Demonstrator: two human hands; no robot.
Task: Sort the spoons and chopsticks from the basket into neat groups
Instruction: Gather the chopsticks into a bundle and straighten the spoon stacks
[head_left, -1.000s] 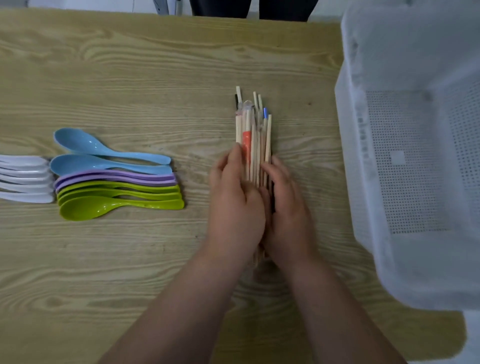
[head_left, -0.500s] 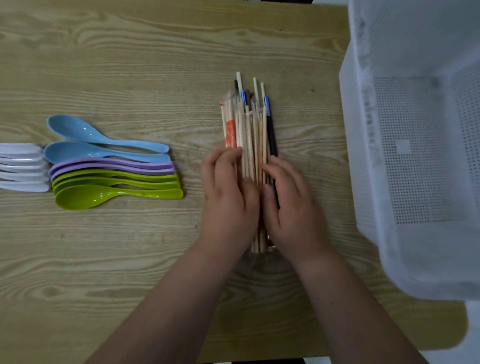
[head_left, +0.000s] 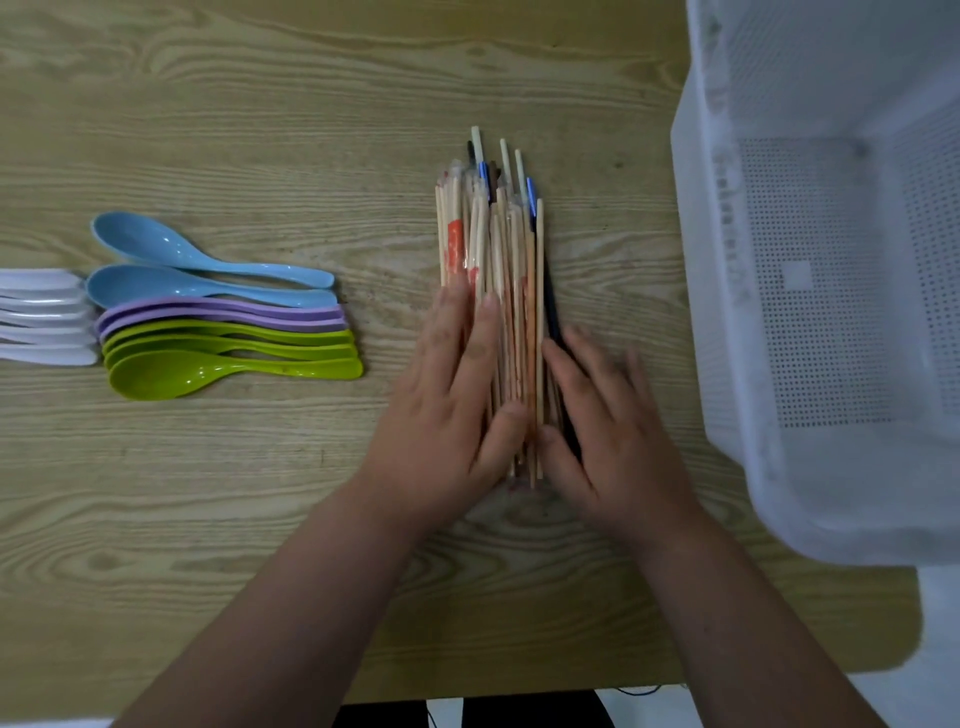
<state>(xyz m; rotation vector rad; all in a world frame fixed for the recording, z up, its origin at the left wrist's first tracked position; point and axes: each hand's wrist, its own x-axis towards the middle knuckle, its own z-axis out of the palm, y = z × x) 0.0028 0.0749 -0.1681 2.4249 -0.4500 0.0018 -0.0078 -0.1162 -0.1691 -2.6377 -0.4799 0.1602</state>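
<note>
A bundle of chopsticks (head_left: 506, 244), mostly pale wood with a few dark ones and some in clear wrappers with orange print, lies lengthwise on the wooden table (head_left: 260, 130). My left hand (head_left: 457, 400) lies flat over the bundle's left side with straight fingers. On the bundle's right side my right hand (head_left: 608, 421) presses in, fingers spread. The near ends of the chopsticks are hidden between my hands. To the left, blue, purple and green spoons (head_left: 218, 322) lie in a neat row, with white spoons (head_left: 44, 317) beyond them at the frame edge.
A white perforated plastic basket (head_left: 810, 291) stands at the right, tilted toward me, with nothing visible inside. The table's near edge (head_left: 467, 701) runs along the bottom of the view.
Both hands have spread flatter and moved slightly apart along the bundle's sides. The chopsticks lie more evenly side by side than a second ago.
</note>
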